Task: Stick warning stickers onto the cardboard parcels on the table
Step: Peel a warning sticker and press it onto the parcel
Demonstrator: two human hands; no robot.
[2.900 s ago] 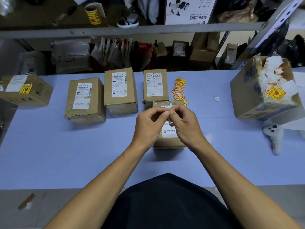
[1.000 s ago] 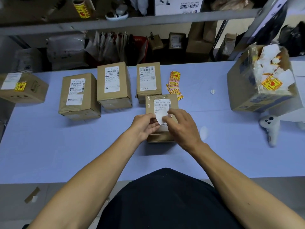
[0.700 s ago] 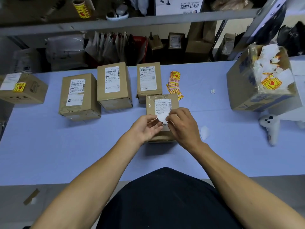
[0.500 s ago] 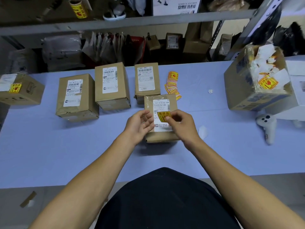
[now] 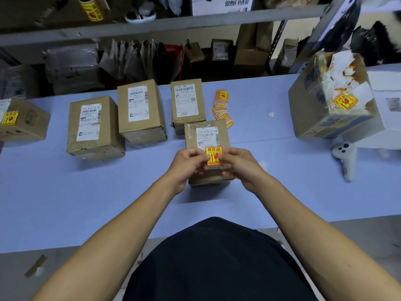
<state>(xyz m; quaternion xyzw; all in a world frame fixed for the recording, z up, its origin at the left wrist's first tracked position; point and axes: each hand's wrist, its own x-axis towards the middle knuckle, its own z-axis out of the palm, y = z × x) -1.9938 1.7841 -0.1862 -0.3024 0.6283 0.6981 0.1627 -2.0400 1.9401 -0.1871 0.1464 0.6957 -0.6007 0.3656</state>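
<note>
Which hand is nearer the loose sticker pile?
Right. The right hand sits below the sticker pile, slightly to its right; the left hand lies farther left.

Illumination is even and moderately bright on the pale lilac worktop. The brown cardboard parcels cast soft, short shadows toward the viewer. The grey metal shelf and the storage behind it are dim. Wide-angle distortion bows the frame edges; detail is slightly soft throughout.

White controller lies on table's right; shelf behind, cluttered.
</note>
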